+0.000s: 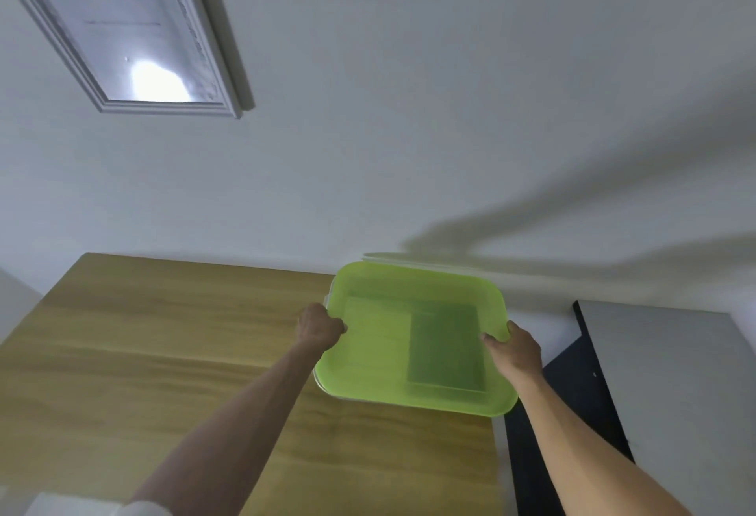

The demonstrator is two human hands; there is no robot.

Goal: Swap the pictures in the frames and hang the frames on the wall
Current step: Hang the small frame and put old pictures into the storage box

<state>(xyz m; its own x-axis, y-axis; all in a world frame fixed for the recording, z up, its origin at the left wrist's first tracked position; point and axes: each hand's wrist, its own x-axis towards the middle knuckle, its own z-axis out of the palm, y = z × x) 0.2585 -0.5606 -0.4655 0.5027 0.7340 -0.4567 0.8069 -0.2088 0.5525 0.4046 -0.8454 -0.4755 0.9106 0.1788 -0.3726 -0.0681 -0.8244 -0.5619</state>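
Note:
A white frame (122, 29) hangs tilted on the wall at the upper left, with a sheet marked "A4" behind its glass and a bright glare near the bottom. At the far right corner of the wooden table (163, 352) sits a translucent green lid (384, 352) on a box, with a darker rectangle showing through it. My left hand (321, 325) grips the lid's left edge. My right hand (517, 350) holds its right edge. Something thin, flat and white (392, 258) stands behind the box against the wall; I cannot tell what it is.
A grey cabinet top (671, 372) stands to the right of the table, with a dark gap (572, 413) between them. The white wall (409, 106) rises right behind the table. A white object (53, 503) shows at the bottom left corner.

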